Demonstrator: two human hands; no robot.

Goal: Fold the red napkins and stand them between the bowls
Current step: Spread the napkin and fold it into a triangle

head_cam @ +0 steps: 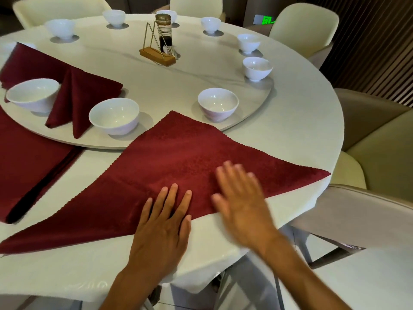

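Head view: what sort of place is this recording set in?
Most likely a restaurant dining room. A large round table carries a turntable ringed with white bowls, red cloth napkins are being folded, and padded chairs stand around it.

Both hands, left hand [162,227] and blurred right hand [240,202], lie flat with straight fingers on a dark red triangle-folded cloth napkin [169,166] spread across the round white-clothed table [297,121].
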